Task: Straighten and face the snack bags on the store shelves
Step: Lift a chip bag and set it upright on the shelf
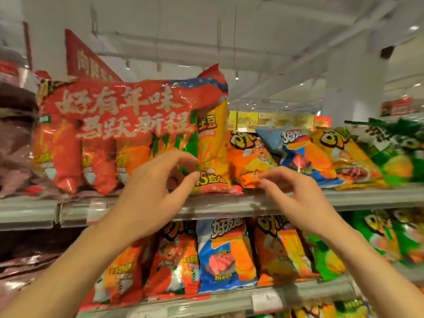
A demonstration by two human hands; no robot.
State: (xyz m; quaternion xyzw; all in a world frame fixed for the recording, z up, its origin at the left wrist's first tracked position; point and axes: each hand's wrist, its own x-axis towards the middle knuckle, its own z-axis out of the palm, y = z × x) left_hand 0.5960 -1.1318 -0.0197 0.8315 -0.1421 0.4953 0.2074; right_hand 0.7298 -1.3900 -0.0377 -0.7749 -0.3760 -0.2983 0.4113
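A big red multipack bag [128,111] with white characters stands upright on the upper shelf [367,198]. My left hand [151,193] hovers in front of its lower right part, fingers spread and curled, holding nothing. To its right an orange snack bag [247,157] leans, and my right hand [296,198] is at its bottom corner with thumb and fingers close to it; whether they pinch it is unclear. A blue bag [298,152], a yellow-orange bag [344,157] and a green bag [394,152] lie tilted further right.
The lower shelf [229,301] carries upright orange, blue [224,251] and green [378,235] snack bags behind price-tag rails. Dark brownish packs [16,143] fill the far left. A red hanging sign [85,60] and a white pillar [353,76] rise behind.
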